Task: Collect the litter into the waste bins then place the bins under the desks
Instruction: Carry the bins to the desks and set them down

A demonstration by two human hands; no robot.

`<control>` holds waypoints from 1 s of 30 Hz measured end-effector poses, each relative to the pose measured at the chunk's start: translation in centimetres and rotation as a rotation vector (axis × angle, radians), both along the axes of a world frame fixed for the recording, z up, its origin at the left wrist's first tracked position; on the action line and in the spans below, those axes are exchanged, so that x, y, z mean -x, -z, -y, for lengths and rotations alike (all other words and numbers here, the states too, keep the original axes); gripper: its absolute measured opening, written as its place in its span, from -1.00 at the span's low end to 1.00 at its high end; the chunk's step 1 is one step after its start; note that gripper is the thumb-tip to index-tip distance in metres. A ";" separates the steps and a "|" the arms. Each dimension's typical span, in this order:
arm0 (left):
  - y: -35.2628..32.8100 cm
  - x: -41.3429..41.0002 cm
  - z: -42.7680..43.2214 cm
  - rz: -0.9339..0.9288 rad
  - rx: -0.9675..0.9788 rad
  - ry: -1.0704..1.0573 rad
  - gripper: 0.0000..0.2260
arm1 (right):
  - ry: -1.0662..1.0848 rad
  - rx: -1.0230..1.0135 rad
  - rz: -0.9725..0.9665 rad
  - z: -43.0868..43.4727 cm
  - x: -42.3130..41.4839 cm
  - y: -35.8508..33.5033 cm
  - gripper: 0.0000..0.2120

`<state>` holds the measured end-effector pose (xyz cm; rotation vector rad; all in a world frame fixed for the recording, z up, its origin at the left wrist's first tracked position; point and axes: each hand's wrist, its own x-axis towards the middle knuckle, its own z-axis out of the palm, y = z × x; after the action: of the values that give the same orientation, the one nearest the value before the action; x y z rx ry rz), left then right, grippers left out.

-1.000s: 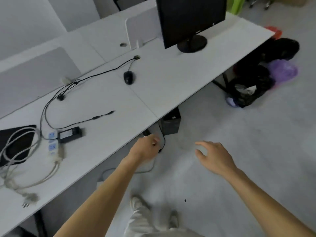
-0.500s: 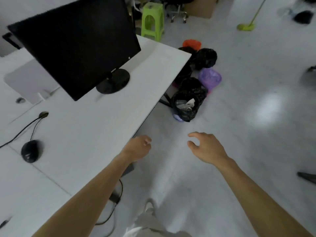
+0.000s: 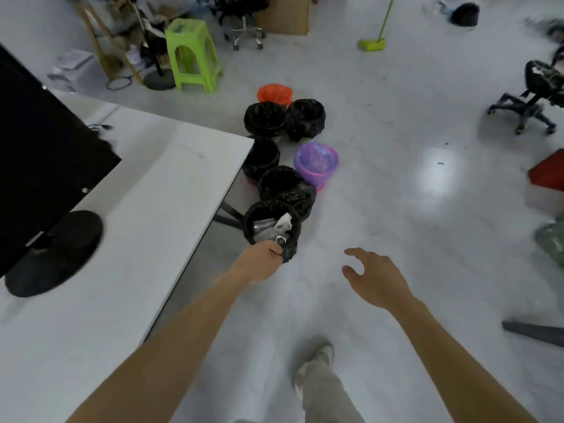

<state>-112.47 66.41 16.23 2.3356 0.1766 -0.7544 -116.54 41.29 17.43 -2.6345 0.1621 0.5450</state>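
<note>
Several bins lined with black bags stand on the floor off the desk's (image 3: 171, 190) far corner. The nearest black-lined bin (image 3: 290, 251) holds crumpled paper and a clear wrapper. Behind it are more black-lined bins (image 3: 287, 184), a purple bin (image 3: 317, 161) and an orange bin (image 3: 274, 93). My left hand (image 3: 259, 265) is closed at the near rim of the nearest bin, with a small silvery piece of litter (image 3: 280, 239) at its fingertips. To the right, my right hand (image 3: 377, 277) hovers over bare floor, fingers spread and holding nothing.
A black monitor (image 3: 45, 154) stands on the white desk at left. A green stool (image 3: 192, 53), office chairs (image 3: 534, 96), a cardboard box and a green broom (image 3: 372, 44) are on the floor beyond. A red object (image 3: 549, 172) lies at right.
The view has swung right along the desk, from the cables and mouse to the bins. My left hand, still closed, has reached the nearest bin's rim. My right hand stays open.
</note>
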 end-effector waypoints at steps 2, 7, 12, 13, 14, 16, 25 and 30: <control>0.9 -5.2 2.2 0.005 -0.018 -0.018 -0.74 | -0.026 0.005 -0.004 2.5 -5.4 0.7 -0.55; 2.2 -16.1 5.9 -0.045 -0.097 0.048 -0.69 | -0.084 0.048 -0.035 7.5 -18.1 1.5 -0.57; 5.5 -26.0 7.8 -0.077 -0.050 -0.105 -0.72 | -0.175 0.071 -0.060 9.5 -31.2 2.8 -0.62; 6.4 -28.1 8.3 -0.088 -0.045 -0.125 -0.71 | -0.188 0.079 -0.064 9.7 -34.1 3.5 -0.62; 7.2 -30.3 8.7 -0.103 -0.025 -0.141 -0.71 | -0.213 0.084 -0.072 9.8 -37.2 4.3 -0.62; 8.7 -33.6 9.6 -0.150 0.029 -0.166 -0.69 | -0.234 0.094 -0.105 9.8 -41.5 5.5 -0.61; 17.4 -55.6 10.5 -0.328 0.072 -0.392 -0.71 | -0.264 0.113 -0.303 9.8 -68.0 13.5 -0.60; 24.5 -61.4 11.8 -0.452 0.109 -0.521 -0.75 | -0.136 0.025 -0.519 10.2 -77.3 22.0 -0.59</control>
<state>-51.03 54.65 -8.26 1.8587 0.8778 -0.9724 -39.20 31.13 -4.56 -2.4826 0.1463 1.2722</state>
